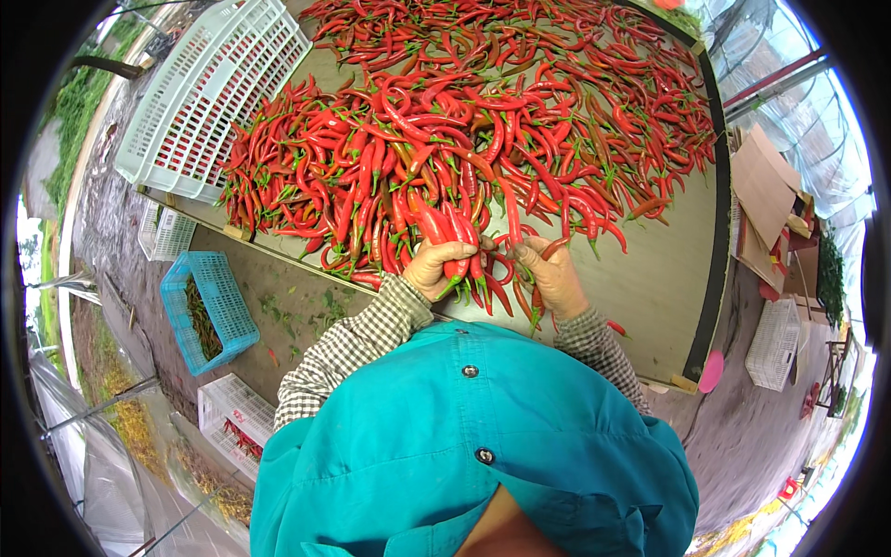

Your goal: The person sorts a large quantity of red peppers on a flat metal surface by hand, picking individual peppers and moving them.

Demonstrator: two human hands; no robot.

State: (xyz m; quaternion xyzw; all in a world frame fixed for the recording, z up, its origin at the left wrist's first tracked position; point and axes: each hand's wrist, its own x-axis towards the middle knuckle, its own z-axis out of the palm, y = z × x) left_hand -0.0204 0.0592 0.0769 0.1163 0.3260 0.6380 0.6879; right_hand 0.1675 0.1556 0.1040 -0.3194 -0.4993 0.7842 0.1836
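A broad heap of red chili peppers (418,139) with green stems covers much of the table (640,278) before me. At the table's near edge, my left hand (440,263) grips a bunch of red chilies (456,240), their stems pointing towards me and the thumb laid across them. Just to its right, my right hand (550,275) pinches a long red chili (510,212) between thumb and fingers. A darker red chili (555,248) lies against that hand too. Some of the right fingers are hidden behind the chilies. More peppers lie loosely below and between both hands.
A pale plastic crate (202,132) stands on the table's left corner. Down on the floor at left are a blue crate (233,306) with green peppers and a white crate (237,411) with red ones. Cardboard (762,184) and another white crate (773,344) stand at right.
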